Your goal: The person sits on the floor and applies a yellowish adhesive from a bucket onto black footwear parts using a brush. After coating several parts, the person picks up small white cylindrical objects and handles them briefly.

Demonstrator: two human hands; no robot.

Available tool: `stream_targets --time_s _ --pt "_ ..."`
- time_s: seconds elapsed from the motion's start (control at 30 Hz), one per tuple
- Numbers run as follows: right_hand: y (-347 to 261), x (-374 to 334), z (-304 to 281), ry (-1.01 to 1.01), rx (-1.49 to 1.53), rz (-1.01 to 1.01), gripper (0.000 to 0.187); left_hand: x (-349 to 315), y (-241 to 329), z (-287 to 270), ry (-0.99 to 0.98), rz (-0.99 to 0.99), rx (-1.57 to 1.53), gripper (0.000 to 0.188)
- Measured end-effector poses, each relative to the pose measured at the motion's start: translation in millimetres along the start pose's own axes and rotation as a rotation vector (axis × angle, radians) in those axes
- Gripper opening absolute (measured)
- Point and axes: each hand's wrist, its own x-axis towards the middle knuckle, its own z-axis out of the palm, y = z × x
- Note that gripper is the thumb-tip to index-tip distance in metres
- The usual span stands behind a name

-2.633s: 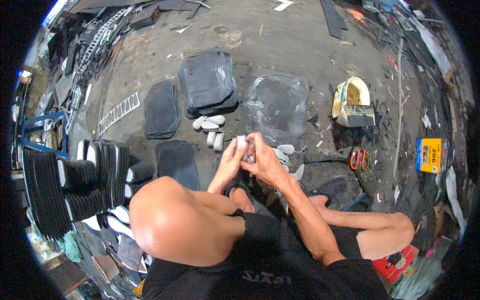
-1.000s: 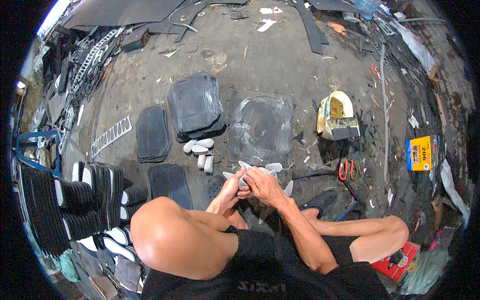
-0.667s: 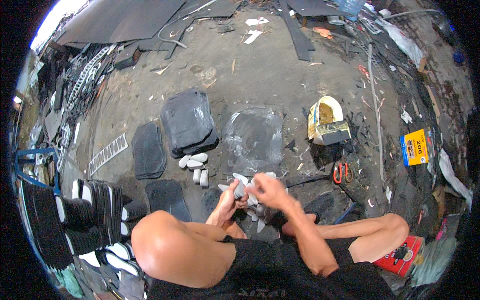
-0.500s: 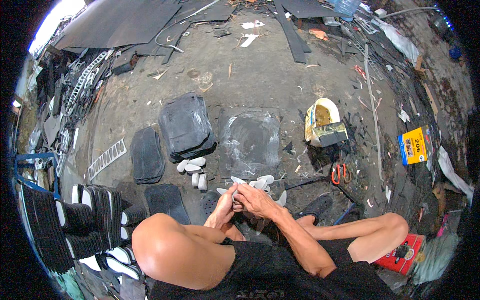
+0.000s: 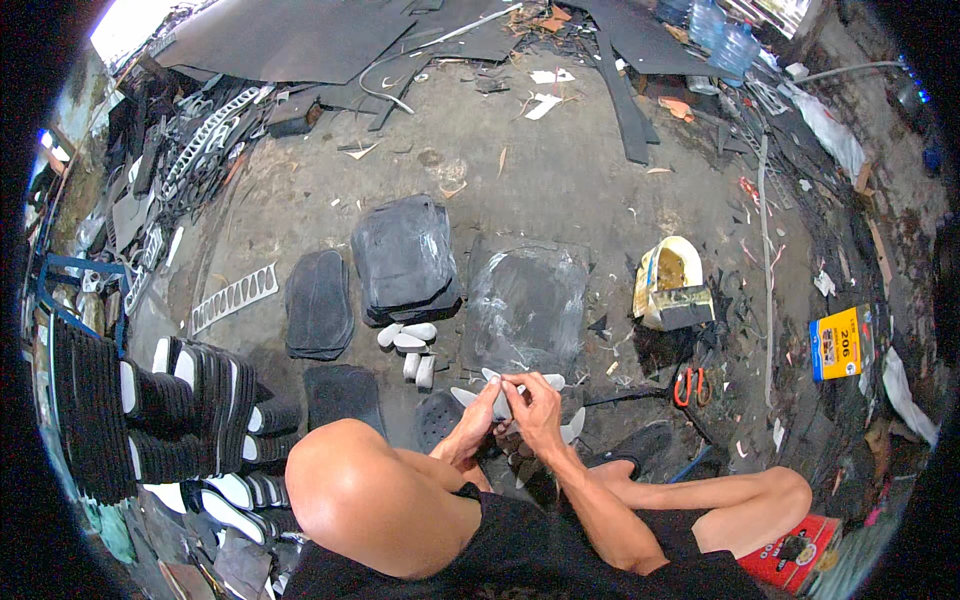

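Note:
My left hand (image 5: 474,428) and my right hand (image 5: 538,414) meet between my bent knees, fingers closed on a small white oval pad (image 5: 501,404). The fingers cover most of this pad. Other loose white pads, one of them a pointed pad (image 5: 574,426), lie on the floor around the hands. Ahead and left of them is a small pile of white pads (image 5: 409,341). Just beyond my fingers lies a smeared black sheet (image 5: 527,308). A stack of black sheets (image 5: 404,255) stands left of it, with black sole-shaped pieces (image 5: 318,305) farther left.
Rows of stacked black-and-white soles (image 5: 190,400) stand at my left. On the right are a cut-open pale container (image 5: 668,275) with a yellowish inside, orange-handled scissors (image 5: 683,387) and a yellow-blue packet (image 5: 841,346). A red box (image 5: 790,555) sits by my right knee. Large dark sheets (image 5: 290,40) and scraps lie at the back.
The view has shifted, so the floor things appear lower and farther right. My right-hand fingers have moved up to the pad's top, beside the left thumb.

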Motion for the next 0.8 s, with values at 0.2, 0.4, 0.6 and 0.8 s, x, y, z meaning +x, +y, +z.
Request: stream_targets --time_s 0.2,0.4,0.6,0.8 --pt "-19.1 12.6 -32.6 -0.140 0.206 0.302 0.020 14.9 -7.3 -32.9 0.371 0.160 -0.367 0.047" --pt "8.1 16.1 -29.1 -0.222 -0.055 -0.166 0.029 8.3 -14.2 -5.7 0.043 0.123 -0.133 0.038" --pt "-8.0 3.6 -15.1 -0.113 -0.029 -0.072 0.018 6.4 5.9 1.3 0.126 0.101 -0.117 0.042" --pt "-32.8 5.9 -64.0 -0.216 -0.118 0.117 0.024 27.9 -10.8 -67.2 0.324 0.225 -0.474 0.039"
